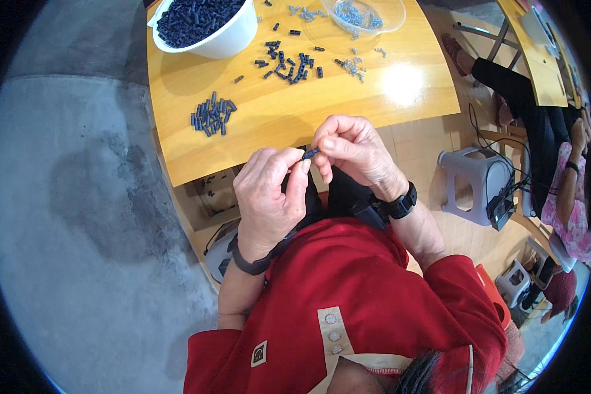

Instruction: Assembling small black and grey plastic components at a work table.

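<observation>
Two bare hands working one small black piece point(309, 153), held just off the near edge of the bench point(197, 157). Left hand point(267, 190): fingers closed, gripping the piece between thumb and forefinger. Right hand point(358, 154): fingers pinched together on its opposite end — finer detail at the contact is too small to tell. On the bench, near left, lies a compact pile of black pieces point(211, 115); farther back, a looser scatter of black pieces point(300, 67). At the far side stand a white bowl point(233, 36) heaped with black pieces and a clear dish point(393, 25) containing silvery parts — more silvery parts point(354, 68) lie loose near it.
</observation>
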Tool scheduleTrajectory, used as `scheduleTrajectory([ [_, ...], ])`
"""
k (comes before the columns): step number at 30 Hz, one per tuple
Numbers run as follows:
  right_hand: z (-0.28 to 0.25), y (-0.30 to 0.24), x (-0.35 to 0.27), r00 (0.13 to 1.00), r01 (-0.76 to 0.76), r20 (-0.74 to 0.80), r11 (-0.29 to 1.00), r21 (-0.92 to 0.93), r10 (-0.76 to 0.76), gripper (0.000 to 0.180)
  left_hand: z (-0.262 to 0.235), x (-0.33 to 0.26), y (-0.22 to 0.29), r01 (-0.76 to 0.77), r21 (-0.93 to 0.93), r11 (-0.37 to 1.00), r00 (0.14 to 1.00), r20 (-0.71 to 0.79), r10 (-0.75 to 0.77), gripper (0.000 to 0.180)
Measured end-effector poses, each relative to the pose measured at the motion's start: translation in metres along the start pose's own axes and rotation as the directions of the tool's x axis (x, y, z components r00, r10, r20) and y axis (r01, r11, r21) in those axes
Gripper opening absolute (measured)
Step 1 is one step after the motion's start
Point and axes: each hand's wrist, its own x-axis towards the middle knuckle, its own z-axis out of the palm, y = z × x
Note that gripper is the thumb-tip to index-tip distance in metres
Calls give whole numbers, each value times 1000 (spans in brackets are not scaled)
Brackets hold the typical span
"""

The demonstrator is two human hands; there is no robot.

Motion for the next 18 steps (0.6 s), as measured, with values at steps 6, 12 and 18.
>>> scheduleTrajectory([
  [6, 4, -4, 2, 1000, -22, -9, 996, -87, 21, 13, 7, 0, -4, -12, 6, 1000, 999, -34, 13, 11],
  [12, 9, 4, 3, 996, -45, -78, 994, -103, 37, 19, 11, -5, -10, 63, -91, 994, 997, -45, -67, 11],
  [18, 1, 12, -3, 960, -266, 110, 960, 82, 257, 28, 14, -10, -14, 44, -171, 984, 999, -15, -47, 17],
])
